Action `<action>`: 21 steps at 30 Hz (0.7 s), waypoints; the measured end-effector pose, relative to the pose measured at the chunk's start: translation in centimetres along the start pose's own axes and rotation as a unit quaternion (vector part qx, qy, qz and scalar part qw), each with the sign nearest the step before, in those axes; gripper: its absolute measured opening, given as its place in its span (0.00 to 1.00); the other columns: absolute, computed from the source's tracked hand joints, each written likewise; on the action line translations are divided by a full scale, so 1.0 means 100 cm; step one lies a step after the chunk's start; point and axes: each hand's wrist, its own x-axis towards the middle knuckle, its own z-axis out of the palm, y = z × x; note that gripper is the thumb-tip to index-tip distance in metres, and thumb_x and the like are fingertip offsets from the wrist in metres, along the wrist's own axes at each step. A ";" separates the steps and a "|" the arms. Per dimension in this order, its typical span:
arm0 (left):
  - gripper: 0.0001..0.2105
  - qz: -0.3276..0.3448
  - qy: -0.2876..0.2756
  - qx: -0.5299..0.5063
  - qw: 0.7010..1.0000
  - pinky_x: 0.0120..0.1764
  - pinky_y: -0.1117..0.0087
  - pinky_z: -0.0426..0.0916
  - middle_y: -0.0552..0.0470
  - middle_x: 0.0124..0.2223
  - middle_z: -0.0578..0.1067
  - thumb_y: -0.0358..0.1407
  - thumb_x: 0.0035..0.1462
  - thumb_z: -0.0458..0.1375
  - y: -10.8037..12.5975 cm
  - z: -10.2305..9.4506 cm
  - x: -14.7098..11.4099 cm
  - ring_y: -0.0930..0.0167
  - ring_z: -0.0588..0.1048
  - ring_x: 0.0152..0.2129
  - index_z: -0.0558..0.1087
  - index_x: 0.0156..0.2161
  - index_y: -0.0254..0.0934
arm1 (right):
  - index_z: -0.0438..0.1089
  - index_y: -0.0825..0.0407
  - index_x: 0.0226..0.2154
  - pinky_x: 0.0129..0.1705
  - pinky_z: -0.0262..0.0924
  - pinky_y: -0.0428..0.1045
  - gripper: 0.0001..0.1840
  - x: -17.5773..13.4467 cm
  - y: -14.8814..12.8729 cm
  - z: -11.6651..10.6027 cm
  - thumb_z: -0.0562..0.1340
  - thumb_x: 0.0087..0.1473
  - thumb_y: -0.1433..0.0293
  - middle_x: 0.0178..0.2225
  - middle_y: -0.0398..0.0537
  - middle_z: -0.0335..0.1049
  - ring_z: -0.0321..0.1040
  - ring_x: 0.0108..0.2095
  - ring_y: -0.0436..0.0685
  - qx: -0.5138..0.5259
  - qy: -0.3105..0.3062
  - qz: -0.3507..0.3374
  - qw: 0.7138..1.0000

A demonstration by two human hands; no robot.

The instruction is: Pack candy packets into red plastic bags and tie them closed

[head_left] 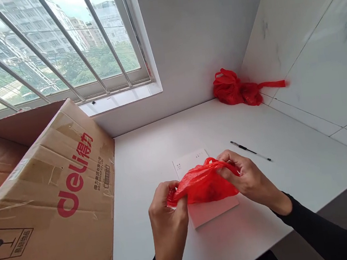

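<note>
A thin red plastic bag is stretched between my two hands above the table. My left hand pinches its left end between thumb and fingers. At the other end, my right hand grips the bag's upper right part. Something dark shows faintly through the film, too blurred to name. Beneath the bag lies a white paper pad with small handwriting near its far edge; the bag hides its middle. A black pen rests on the table beyond my right hand.
A large open cardboard box stands at the left on the white table. More red plastic bags lie crumpled in the far right corner against the walls. A barred window is above the box. The table's front edge runs along the lower right.
</note>
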 end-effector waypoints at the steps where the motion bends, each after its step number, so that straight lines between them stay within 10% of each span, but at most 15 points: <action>1: 0.04 -0.011 0.013 -0.009 1.000 0.34 0.72 0.67 0.56 0.34 0.76 0.37 0.60 0.60 -0.002 -0.002 0.000 0.70 0.72 0.31 0.76 0.35 0.42 | 0.66 0.48 0.33 0.38 0.55 0.51 0.18 0.000 0.001 -0.002 0.60 0.68 0.53 0.32 0.40 0.64 0.59 0.33 0.54 -0.003 0.008 0.001 1.000; 7: 0.10 -0.087 0.082 -0.051 0.992 0.34 0.75 0.67 0.56 0.40 0.79 0.39 0.61 0.57 -0.027 -0.025 -0.004 0.72 0.74 0.33 0.78 0.45 0.43 | 0.67 0.48 0.30 0.49 0.61 0.53 0.23 0.000 0.021 -0.020 0.55 0.71 0.52 0.37 0.43 0.70 0.68 0.42 0.57 0.056 0.110 0.020 0.992; 13: 0.19 -0.098 0.021 -0.074 0.992 0.37 0.72 0.73 0.53 0.42 0.82 0.47 0.58 0.63 -0.009 -0.021 -0.009 0.68 0.77 0.35 0.79 0.52 0.45 | 0.68 0.38 0.57 0.58 0.58 0.55 0.18 0.006 -0.002 -0.004 0.61 0.68 0.55 0.54 0.43 0.69 0.63 0.56 0.59 -0.034 0.004 -0.048 0.998; 17: 0.18 -0.083 0.063 -0.073 0.992 0.38 0.71 0.73 0.51 0.41 0.83 0.49 0.56 0.64 -0.003 -0.022 -0.012 0.64 0.78 0.39 0.82 0.47 0.42 | 0.74 0.44 0.41 0.49 0.60 0.53 0.05 0.013 -0.014 0.002 0.64 0.66 0.62 0.38 0.41 0.72 0.67 0.43 0.57 -0.067 -0.016 -0.074 0.995; 21: 0.18 -0.117 0.127 -0.089 0.981 0.34 0.72 0.71 0.52 0.42 0.82 0.50 0.60 0.60 -0.019 -0.030 -0.011 0.63 0.77 0.40 0.81 0.47 0.41 | 0.69 0.45 0.39 0.44 0.60 0.51 0.07 0.010 -0.002 -0.010 0.62 0.68 0.61 0.37 0.42 0.68 0.65 0.39 0.55 0.005 0.095 -0.029 0.995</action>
